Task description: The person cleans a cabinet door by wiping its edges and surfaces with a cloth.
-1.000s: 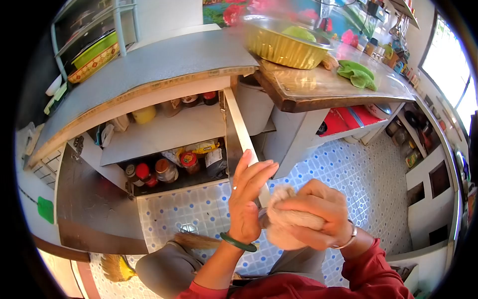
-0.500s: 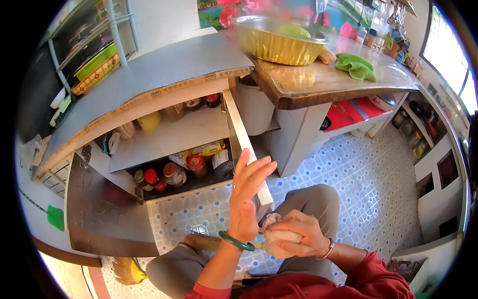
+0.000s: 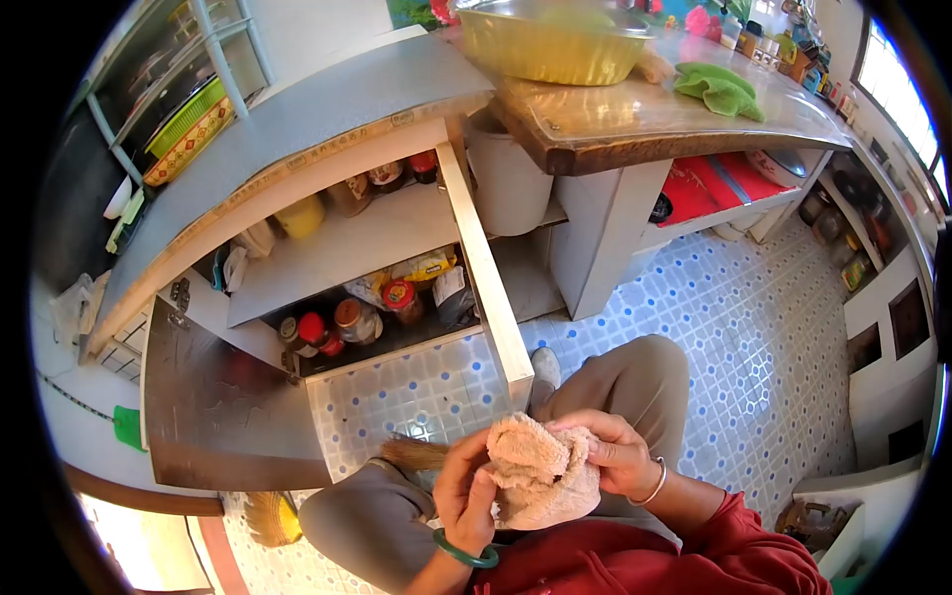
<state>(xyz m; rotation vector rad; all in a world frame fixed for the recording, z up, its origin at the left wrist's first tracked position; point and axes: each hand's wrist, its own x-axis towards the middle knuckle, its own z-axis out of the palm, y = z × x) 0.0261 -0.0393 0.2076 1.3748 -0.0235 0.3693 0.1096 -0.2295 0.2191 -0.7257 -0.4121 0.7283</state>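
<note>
A bunched, pinkish-beige cloth (image 3: pixel 540 476) is held between both hands above my lap. My left hand (image 3: pixel 466 491), with a green bangle at the wrist, grips its left side, thumb on top. On the cloth's upper right edge, my right hand (image 3: pixel 617 454) pinches the fabric between thumb and fingers; a silver bracelet circles that wrist. Just beyond the hands stands an open cabinet door (image 3: pixel 486 268), seen nearly edge-on. Behind it, the cabinet's shelf (image 3: pixel 347 238) and its bottom hold several jars and packets, among them a red-lidded jar (image 3: pixel 402 299).
The other cabinet door (image 3: pixel 228 397) hangs open at left. A grey countertop (image 3: pixel 327 119) runs above. On the wooden counter (image 3: pixel 595 124) sit a gold-coloured basin (image 3: pixel 550 45) and a green cloth (image 3: pixel 719 91). A broom (image 3: pixel 273 518) lies by my left leg on the tiled floor.
My left hand, earlier raised with fingers spread beside the door, has come down onto the cloth. My right hand has shifted its grip, and the cloth is more opened out. The view has tilted down.
</note>
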